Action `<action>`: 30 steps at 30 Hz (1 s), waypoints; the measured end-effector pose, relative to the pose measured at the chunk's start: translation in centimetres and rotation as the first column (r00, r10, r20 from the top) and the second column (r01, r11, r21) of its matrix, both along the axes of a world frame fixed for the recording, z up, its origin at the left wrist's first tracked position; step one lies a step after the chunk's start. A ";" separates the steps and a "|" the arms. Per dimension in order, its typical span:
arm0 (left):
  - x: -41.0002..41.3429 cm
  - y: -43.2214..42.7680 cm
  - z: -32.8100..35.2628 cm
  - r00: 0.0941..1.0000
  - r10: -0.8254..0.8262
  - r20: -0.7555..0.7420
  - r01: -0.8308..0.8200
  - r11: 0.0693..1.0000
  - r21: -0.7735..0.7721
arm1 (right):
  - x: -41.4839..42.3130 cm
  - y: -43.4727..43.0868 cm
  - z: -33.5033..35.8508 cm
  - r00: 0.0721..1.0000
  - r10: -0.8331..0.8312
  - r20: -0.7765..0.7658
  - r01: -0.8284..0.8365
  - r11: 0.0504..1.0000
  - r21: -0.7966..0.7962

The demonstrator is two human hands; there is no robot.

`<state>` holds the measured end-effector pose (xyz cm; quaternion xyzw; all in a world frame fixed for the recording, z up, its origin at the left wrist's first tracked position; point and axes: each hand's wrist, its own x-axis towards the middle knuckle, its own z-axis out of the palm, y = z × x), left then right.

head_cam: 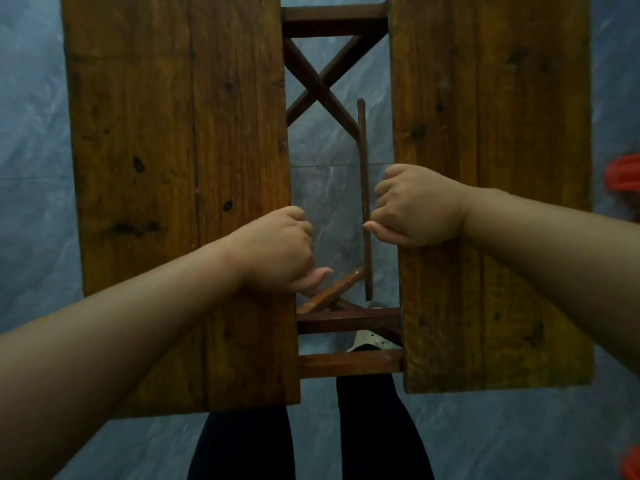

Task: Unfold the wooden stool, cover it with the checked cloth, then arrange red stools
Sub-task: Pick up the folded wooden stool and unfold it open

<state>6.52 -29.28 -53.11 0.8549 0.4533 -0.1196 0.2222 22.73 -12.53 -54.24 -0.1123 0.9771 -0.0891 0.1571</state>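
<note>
The wooden stool stands below me with its top in two plank halves, the left plank (173, 168) and the right plank (491, 168), parted by a wide gap. Through the gap show crossed legs (317, 86), cross bars (349, 363) and a thin upright slat (363, 188). My left hand (277, 251) grips the inner edge of the left plank. Curled over the inner edge of the right plank is my right hand (417, 206), its thumb touching the slat. No checked cloth is in view.
Pale blue marbled floor (34, 168) lies all around the stool. Something red (623, 178) pokes in at the right edge, and another red bit (632, 464) at the lower right corner. My dark-trousered legs (381, 427) stand at the stool's near end.
</note>
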 end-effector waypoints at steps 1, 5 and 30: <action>-0.3 -0.1 0.0 1.000 -0.020 0.003 0.020 1.000 -0.008 | -0.1 0.0 0.2 1.000 -0.001 0.010 0.001 1.000 -0.004; -1.2 -0.3 0.4 0.997 -0.060 0.040 0.059 0.998 0.035 | 0.9 -0.3 1.0 0.996 -0.080 -0.035 0.080 0.997 -0.007; -1.4 -1.9 -0.9 0.800 0.600 -0.002 -0.580 0.774 0.255 | 3.6 -2.9 0.3 0.763 -0.643 -0.061 0.645 0.754 0.122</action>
